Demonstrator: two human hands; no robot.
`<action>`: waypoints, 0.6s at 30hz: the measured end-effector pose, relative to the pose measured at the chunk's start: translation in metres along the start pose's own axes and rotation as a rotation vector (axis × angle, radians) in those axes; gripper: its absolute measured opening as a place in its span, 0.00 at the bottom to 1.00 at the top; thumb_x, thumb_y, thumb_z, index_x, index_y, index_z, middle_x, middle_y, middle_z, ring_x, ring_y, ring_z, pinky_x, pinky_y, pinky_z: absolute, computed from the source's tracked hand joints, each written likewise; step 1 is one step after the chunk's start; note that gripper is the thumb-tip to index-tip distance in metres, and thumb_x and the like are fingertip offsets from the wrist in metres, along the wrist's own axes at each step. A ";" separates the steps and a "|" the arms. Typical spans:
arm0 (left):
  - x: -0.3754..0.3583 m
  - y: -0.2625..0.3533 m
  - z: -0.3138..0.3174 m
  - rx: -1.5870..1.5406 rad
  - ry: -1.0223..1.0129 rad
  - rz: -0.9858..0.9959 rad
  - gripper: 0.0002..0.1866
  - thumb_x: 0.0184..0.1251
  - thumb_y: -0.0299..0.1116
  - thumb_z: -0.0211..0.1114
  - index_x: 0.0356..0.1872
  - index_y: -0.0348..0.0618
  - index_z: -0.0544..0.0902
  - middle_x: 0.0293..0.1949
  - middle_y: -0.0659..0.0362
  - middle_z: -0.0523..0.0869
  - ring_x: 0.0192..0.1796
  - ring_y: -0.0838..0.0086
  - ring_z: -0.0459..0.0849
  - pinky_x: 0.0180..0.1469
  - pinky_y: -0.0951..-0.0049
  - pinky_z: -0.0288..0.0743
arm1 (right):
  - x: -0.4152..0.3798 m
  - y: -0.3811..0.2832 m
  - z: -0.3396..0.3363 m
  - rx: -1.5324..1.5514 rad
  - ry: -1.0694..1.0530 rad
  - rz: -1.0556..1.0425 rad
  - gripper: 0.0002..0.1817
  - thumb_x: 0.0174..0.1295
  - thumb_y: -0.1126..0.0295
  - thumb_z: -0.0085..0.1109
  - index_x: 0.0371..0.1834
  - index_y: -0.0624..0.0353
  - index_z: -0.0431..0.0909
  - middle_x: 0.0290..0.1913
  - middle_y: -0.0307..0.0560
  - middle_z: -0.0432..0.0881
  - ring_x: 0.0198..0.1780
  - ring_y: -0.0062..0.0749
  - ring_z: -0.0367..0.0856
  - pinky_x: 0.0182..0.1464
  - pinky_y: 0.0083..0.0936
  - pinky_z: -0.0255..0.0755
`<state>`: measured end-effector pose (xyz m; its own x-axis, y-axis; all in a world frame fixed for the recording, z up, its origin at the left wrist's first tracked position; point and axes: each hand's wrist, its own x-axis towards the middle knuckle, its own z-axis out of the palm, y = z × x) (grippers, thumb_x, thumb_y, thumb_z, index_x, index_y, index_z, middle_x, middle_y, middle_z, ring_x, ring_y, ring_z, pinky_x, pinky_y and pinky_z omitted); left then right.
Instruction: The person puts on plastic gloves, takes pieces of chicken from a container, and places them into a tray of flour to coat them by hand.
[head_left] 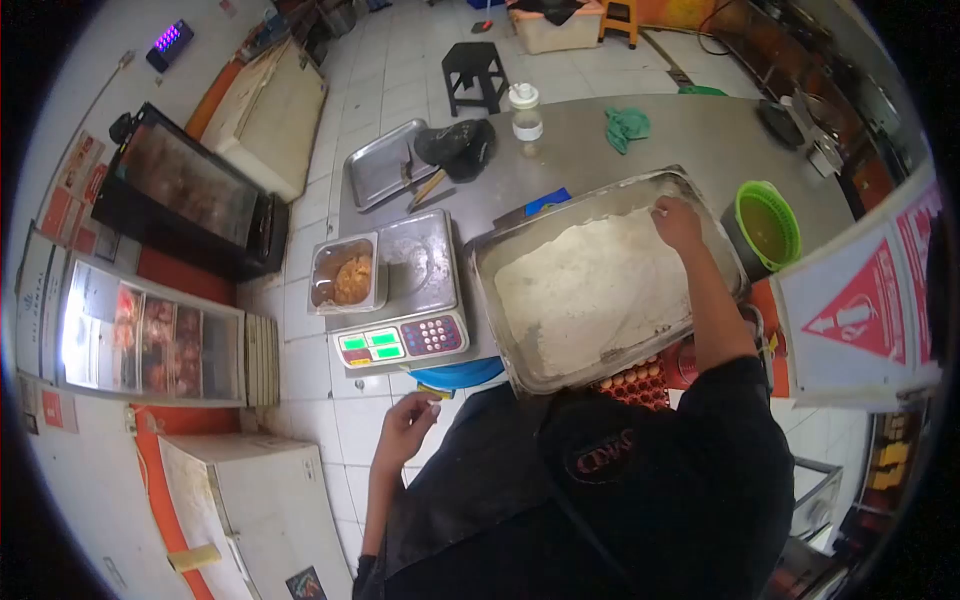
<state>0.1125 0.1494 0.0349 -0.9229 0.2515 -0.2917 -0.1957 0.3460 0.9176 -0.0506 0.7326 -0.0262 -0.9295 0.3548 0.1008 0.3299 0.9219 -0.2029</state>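
My right hand (678, 222) is closed over the far right part of a deep metal tray (480, 290). Pale flour-like powder (590, 285) covers the tray's floor, and whatever those fingers hold is hidden. Low in front of the digital scale (402, 340), my left hand (405, 428) has its thumb and fingers pinched together; a whitish spot shows at the tips, too small to name. A clear container (320, 265) with a brown, lumpy food (353, 280) sits on the left of the scale's pan.
Beyond the scale are a shallow metal tray (375, 170), a black cap (465, 147) and wooden-handled tools (428, 190). A white-topped bottle (525, 115) and green cloth (627, 128) lie farther back. A green basket (768, 222) stands right; eggs (635, 383) are below the powder tray.
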 end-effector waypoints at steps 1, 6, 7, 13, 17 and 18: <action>0.012 0.010 0.004 -0.052 -0.036 0.088 0.08 0.70 0.29 0.65 0.45 0.38 0.83 0.32 0.64 0.83 0.34 0.85 0.76 0.37 0.80 0.71 | -0.001 -0.011 -0.009 0.233 0.019 0.020 0.09 0.62 0.62 0.60 0.42 0.49 0.83 0.38 0.48 0.83 0.45 0.41 0.83 0.47 0.36 0.75; 0.080 0.100 0.042 0.141 -0.173 0.224 0.09 0.72 0.32 0.64 0.44 0.38 0.84 0.34 0.62 0.84 0.34 0.81 0.78 0.39 0.79 0.72 | -0.015 -0.050 -0.029 0.984 -0.139 0.087 0.06 0.65 0.66 0.60 0.38 0.56 0.80 0.28 0.37 0.81 0.29 0.20 0.76 0.34 0.20 0.68; 0.096 0.111 0.054 0.155 -0.202 0.207 0.09 0.72 0.34 0.64 0.44 0.38 0.84 0.34 0.61 0.84 0.34 0.81 0.78 0.39 0.78 0.72 | -0.025 -0.070 -0.040 1.177 -0.186 0.114 0.05 0.66 0.69 0.58 0.39 0.57 0.79 0.29 0.35 0.80 0.30 0.16 0.74 0.33 0.17 0.67; 0.183 0.130 0.149 -0.064 -0.158 0.192 0.19 0.66 0.38 0.70 0.52 0.40 0.78 0.29 0.59 0.80 0.32 0.79 0.78 0.37 0.76 0.74 | -0.079 -0.139 -0.049 1.448 -0.353 -0.203 0.06 0.65 0.73 0.61 0.43 0.58 0.77 0.35 0.34 0.81 0.35 0.15 0.77 0.37 0.16 0.71; 0.208 0.098 0.163 0.083 -0.227 0.305 0.12 0.66 0.35 0.69 0.46 0.43 0.79 0.33 0.62 0.83 0.34 0.75 0.83 0.39 0.73 0.76 | -0.100 -0.136 -0.057 1.242 -0.306 -0.201 0.06 0.64 0.73 0.63 0.42 0.57 0.78 0.34 0.36 0.81 0.32 0.20 0.78 0.36 0.21 0.72; 0.201 0.113 0.160 0.363 -0.069 0.352 0.11 0.64 0.35 0.69 0.43 0.45 0.78 0.31 0.60 0.84 0.33 0.70 0.85 0.37 0.69 0.77 | -0.100 -0.130 -0.057 1.002 -0.189 -0.232 0.06 0.63 0.73 0.63 0.42 0.56 0.78 0.33 0.38 0.80 0.30 0.24 0.78 0.35 0.23 0.73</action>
<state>-0.0414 0.3839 0.0367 -0.8855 0.4645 -0.0097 0.2628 0.5181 0.8139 0.0091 0.5859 0.0457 -0.9917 0.0755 0.1038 -0.0672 0.3830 -0.9213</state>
